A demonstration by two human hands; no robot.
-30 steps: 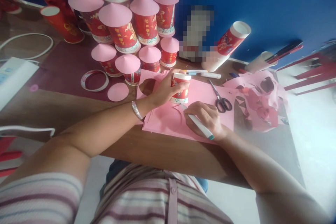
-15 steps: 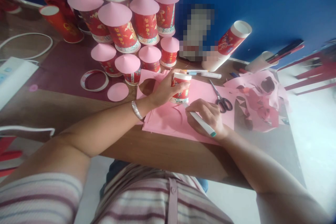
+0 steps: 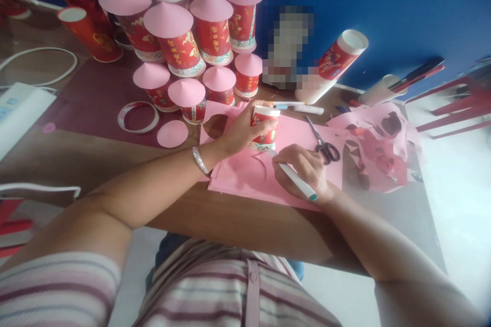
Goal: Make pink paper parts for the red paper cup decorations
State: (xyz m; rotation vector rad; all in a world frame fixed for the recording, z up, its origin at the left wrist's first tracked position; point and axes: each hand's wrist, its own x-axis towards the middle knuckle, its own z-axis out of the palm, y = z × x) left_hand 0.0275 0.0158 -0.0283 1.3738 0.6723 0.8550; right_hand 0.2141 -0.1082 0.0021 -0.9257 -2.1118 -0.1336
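Note:
My left hand (image 3: 244, 130) is wrapped round a small red paper cup (image 3: 265, 130) with a white rim and a band of green marks at its base. The cup stands upright over a stack of pink paper (image 3: 240, 173). In my right hand (image 3: 301, 171) is a white marker (image 3: 297, 180) with a green end, its tip close to the cup's lower band; whether it touches I cannot tell. Black-handled scissors (image 3: 327, 150) lie on the pink sheets just beyond my right hand. A curved outline shows on the paper below the cup.
Several red cups with pink cone tops (image 3: 169, 20) stand at the back left. Beside them lie a roll of tape (image 3: 138, 117) and a pink disc (image 3: 172, 134). Pink scraps (image 3: 387, 158), a tilted cup stack (image 3: 333, 64) and a pen holder (image 3: 383, 91) are at the right.
My right hand and the marker have shifted very slightly to the right along the cup's base. My left hand and the cup look the same.

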